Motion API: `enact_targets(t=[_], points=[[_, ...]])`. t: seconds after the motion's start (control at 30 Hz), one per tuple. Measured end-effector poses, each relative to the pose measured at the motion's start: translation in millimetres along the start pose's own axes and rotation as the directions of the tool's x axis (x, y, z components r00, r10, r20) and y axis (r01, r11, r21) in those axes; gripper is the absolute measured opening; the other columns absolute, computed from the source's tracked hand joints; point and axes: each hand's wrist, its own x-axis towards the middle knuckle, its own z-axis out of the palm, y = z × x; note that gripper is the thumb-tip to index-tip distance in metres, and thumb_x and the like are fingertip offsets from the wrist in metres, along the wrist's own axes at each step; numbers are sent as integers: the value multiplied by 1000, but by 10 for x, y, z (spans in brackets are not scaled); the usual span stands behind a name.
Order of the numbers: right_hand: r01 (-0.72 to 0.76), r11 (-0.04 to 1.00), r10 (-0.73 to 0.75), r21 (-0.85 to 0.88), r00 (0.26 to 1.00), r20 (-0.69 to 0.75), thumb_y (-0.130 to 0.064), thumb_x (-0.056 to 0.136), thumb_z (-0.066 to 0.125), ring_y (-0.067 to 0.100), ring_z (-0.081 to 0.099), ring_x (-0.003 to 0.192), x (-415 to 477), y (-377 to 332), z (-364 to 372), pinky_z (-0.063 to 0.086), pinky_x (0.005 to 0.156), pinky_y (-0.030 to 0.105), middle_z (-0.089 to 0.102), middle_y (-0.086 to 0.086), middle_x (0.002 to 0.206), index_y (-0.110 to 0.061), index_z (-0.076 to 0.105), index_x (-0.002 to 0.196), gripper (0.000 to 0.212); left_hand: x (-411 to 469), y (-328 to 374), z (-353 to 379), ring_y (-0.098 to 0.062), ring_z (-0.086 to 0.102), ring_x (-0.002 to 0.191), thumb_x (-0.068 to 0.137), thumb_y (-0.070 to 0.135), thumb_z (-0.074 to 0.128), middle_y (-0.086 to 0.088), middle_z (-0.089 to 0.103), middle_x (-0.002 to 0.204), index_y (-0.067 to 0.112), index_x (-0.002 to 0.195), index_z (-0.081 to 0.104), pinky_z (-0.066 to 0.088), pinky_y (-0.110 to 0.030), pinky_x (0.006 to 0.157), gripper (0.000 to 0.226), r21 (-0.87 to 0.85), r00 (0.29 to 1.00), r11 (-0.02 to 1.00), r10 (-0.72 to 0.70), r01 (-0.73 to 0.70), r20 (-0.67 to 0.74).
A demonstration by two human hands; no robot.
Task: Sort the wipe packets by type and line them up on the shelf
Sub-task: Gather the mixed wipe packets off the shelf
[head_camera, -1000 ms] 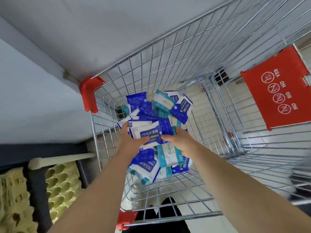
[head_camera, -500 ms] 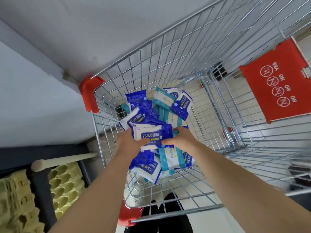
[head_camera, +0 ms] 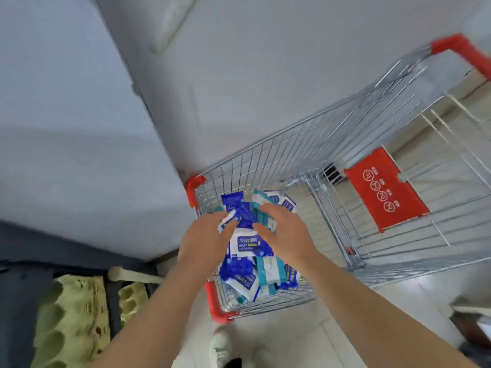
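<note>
Wipe packets (head_camera: 240, 272): blue-and-white and teal-and-white ones heaped in the wire cart (head_camera: 292, 150), under and just beyond both hands.
75% packet (head_camera: 249, 244): face up on the heap, between the two hands.
Left hand (head_camera: 204, 240): fingers curled at a white packet edge; the blur hides whether it grips.
Right hand (head_camera: 284, 235): fingers spread apart, tips down on teal packets.
Red sign flap (head_camera: 385, 189): well right of the right hand, on the cart.
Egg trays (head_camera: 71, 320): left of the left forearm.
Shoe (head_camera: 220, 346): between the forearms, on the floor.
</note>
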Motion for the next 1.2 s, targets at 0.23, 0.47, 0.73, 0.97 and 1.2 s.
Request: enact_targets(t=[0.23, 0.47, 0.73, 0.97, 1.2], points=[[439, 891, -452, -118, 883, -127, -30, 93, 58, 17, 55, 116, -802, -1267, -693, 42, 96, 29, 62, -2, 126, -19, 59, 127, 37, -1256, 345, -1359, -20, 62, 98, 94, 38, 54, 4, 65, 120, 24, 120, 65, 49, -31, 87, 31, 77, 902, 986, 164, -145, -400], [742, 669, -741, -37, 663, -106, -33, 93, 59, 11, 54, 120, -1864, -2546, -687, 41, 103, 27, 57, -5, 135, -20, 56, 132, 41, -2815, 111, -2238, -11, 62, 95, 92, 40, 55, 12, 67, 113, 24, 116, 67, 46, -24, 81, 31, 111, 711, 993, 105, -37, -695], [929, 367, -930, 51, 368, -4, -34, 93, 57, 6, 52, 121, -3075, -4112, -78, 37, 103, 21, 53, -12, 138, -24, 54, 135, 42, -4404, -884, -3052, -9, 52, 73, 92, 42, 56, 12, 68, 107, 26, 110, 70, 39, -23, 74, 28, 44, 454, 970, -71, 238, -888], [957, 228, -972, 178, 214, 92, -34, 95, 54, 2, 43, 129, -4160, -5370, 1173, 33, 103, 18, 49, -14, 141, -26, 50, 137, 43, -5718, -2263, -3665, -13, 63, 87, 92, 46, 52, 12, 66, 110, 31, 112, 68, 48, -27, 81, 29, -91, 326, 909, -238, 408, -915], [934, 267, -957, 237, 229, 175, -32, 94, 54, 9, 46, 129, -4945, -6516, 2460, 35, 105, 21, 51, -6, 141, -21, 51, 137, 44, -6665, -3676, -4356, -8, 63, 88, 93, 48, 51, 12, 67, 114, 32, 116, 66, 47, -24, 78, 32, -173, 304, 846, -362, 505, -881]])
